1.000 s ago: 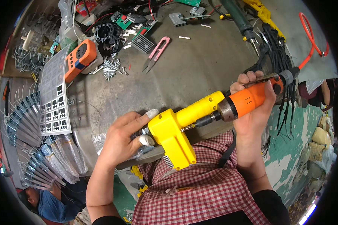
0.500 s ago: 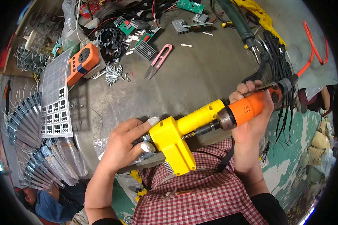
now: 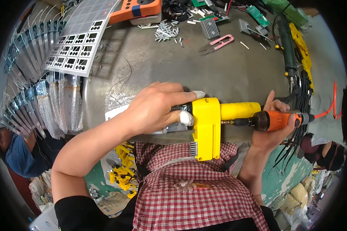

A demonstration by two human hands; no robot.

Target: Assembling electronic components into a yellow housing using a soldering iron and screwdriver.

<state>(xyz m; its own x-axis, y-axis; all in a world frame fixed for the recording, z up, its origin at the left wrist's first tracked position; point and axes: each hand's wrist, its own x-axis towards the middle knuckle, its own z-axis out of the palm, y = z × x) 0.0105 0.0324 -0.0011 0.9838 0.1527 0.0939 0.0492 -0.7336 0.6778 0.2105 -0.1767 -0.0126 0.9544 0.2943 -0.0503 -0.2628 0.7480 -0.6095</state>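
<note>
My left hand (image 3: 152, 107), with white covers on the thumb and a finger, grips the left end of a yellow plastic tool housing (image 3: 207, 129). The housing's handle points right, and a grey finned piece (image 3: 193, 149) shows at its lower left. In my right hand (image 3: 270, 139) is an orange pneumatic screwdriver (image 3: 277, 121), fingers wrapped round its body and one finger raised. Its bit points left and meets the housing's side just below the handle. Whether a screw sits at the tip is too small to tell.
Pink-handled snips (image 3: 223, 41), screws (image 3: 166, 32) and circuit boards (image 3: 257, 15) lie on the grey table (image 3: 158, 63). A soldering iron (image 3: 289, 50) and black cables (image 3: 304, 96) are at right. A printed sheet (image 3: 75, 46) overhangs at left. Another person (image 3: 31, 152) sits lower left.
The view has shifted, so the tabletop things appear higher and further right. The housing has turned from tilted to nearly level, with the screwdriver turned alongside it. Both hands keep their holds.
</note>
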